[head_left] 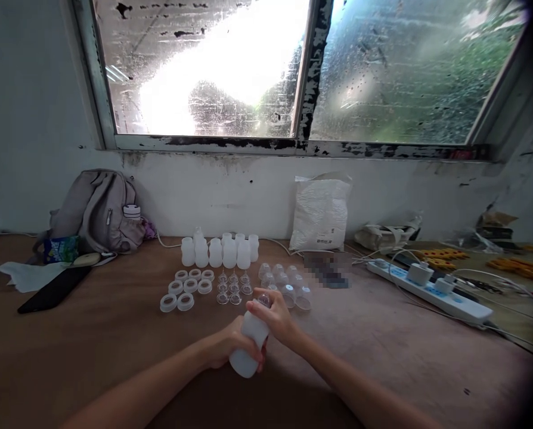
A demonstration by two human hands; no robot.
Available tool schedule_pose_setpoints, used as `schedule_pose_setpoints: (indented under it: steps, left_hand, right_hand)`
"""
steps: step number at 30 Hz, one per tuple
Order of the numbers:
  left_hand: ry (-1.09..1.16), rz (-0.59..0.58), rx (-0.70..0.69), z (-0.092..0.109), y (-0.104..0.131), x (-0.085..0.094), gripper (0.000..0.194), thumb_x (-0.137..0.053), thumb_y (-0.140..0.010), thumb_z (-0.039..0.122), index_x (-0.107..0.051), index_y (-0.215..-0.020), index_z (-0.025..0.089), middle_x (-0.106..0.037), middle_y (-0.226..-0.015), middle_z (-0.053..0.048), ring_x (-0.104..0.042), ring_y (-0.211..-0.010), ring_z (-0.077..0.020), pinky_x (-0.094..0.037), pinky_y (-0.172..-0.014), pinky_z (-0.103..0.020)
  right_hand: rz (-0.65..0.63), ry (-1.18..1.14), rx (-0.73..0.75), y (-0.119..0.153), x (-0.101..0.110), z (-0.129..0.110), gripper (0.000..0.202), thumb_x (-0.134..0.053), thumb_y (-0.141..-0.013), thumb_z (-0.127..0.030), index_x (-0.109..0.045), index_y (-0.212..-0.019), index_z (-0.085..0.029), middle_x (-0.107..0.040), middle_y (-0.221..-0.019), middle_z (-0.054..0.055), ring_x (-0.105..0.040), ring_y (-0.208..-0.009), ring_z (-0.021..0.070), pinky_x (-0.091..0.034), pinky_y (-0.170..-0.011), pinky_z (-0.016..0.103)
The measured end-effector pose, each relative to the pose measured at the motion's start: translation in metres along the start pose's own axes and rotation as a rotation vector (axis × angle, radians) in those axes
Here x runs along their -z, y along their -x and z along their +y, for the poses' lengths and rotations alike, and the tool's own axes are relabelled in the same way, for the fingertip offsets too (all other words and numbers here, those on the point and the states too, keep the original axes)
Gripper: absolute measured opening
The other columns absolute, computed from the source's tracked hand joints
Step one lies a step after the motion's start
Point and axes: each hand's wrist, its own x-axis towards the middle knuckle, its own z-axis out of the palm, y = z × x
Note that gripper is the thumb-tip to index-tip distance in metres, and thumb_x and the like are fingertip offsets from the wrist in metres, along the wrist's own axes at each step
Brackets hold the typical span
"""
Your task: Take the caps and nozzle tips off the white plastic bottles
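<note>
A translucent white baby bottle [245, 360] is tilted in front of me, its top leaning away to the right. My left hand [233, 342] is wrapped round its body. Around the neck and collar, below a clear nipple [264, 300], my right hand [278, 313] is closed. Beyond the hands stand several bottle bodies [215, 253] in a group. Nearer lie several collar rings [185, 302], several clear nipples [235, 297] and several clear domed caps [303, 299]. The collar on the held bottle is mostly hidden by my right fingers.
At the left are a grey backpack [101, 208], a black phone [54, 290] and a white tissue [34, 275]. A white plastic bag [320, 214] leans on the wall. A power strip [463, 307] with plugs and cables lies right, near yellow parts [526, 268].
</note>
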Motion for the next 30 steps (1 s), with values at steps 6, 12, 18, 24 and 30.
schedule_pose_setpoints:
  steps: [6, 12, 18, 24, 30]
  left_hand:
    - [0.042, -0.059, 0.008, -0.002, -0.001, 0.002, 0.02, -0.049, -0.05, 0.008, -0.051, -0.069, 0.013, -0.055, -0.053, 0.001, -0.053, -0.046, -0.0127, -0.038, -0.047, -0.023]
    - [0.079, -0.114, 0.018, -0.001, -0.002, 0.003, 0.023, -0.046, -0.048, 0.009, -0.052, -0.07, 0.012, -0.055, -0.052, 0.0, -0.053, -0.045, -0.0135, -0.039, -0.045, -0.024]
    - [0.132, -0.174, 0.08, 0.002, 0.0, 0.007, 0.022, -0.048, -0.047, 0.011, -0.052, -0.068, 0.011, -0.055, -0.052, -0.001, -0.054, -0.045, -0.0147, -0.039, -0.044, -0.025]
    - [0.268, -0.339, 0.152, 0.005, -0.002, 0.015, 0.022, -0.045, -0.049, 0.017, -0.052, -0.069, 0.01, -0.054, -0.051, -0.002, -0.055, -0.045, -0.0157, -0.038, -0.043, -0.025]
    - [0.297, -0.403, 0.143, 0.007, -0.003, 0.019, 0.023, -0.045, -0.048, 0.017, -0.052, -0.069, 0.01, -0.055, -0.051, -0.002, -0.055, -0.045, -0.0162, -0.039, -0.044, -0.026]
  right_hand:
    - [-0.017, -0.058, -0.047, 0.0, -0.001, 0.003, 0.028, -0.056, -0.066, -0.043, -0.06, -0.07, -0.015, -0.05, -0.054, 0.001, -0.048, -0.054, 0.0135, -0.038, -0.045, 0.022]
    - [-0.092, -0.161, -0.079, 0.0, -0.001, 0.0, 0.031, -0.055, -0.067, -0.045, -0.058, -0.07, -0.014, -0.046, -0.05, -0.001, -0.044, -0.047, 0.0106, -0.035, -0.041, 0.021]
    - [-0.1, -0.301, -0.081, 0.002, -0.004, -0.001, 0.031, -0.057, -0.066, -0.044, -0.047, -0.057, -0.015, -0.038, -0.049, -0.003, -0.036, -0.045, 0.0077, -0.03, -0.041, 0.021]
    - [-0.153, -0.481, -0.083, 0.0, -0.005, -0.008, 0.03, -0.056, -0.068, -0.041, -0.044, -0.058, -0.016, -0.037, -0.049, -0.004, -0.035, -0.044, 0.007, -0.026, -0.041, 0.02]
    - [-0.198, -0.512, -0.039, -0.002, -0.002, -0.015, 0.026, -0.055, -0.071, -0.039, -0.049, -0.063, -0.014, -0.043, -0.054, -0.003, -0.039, -0.048, 0.0073, -0.028, -0.044, 0.019]
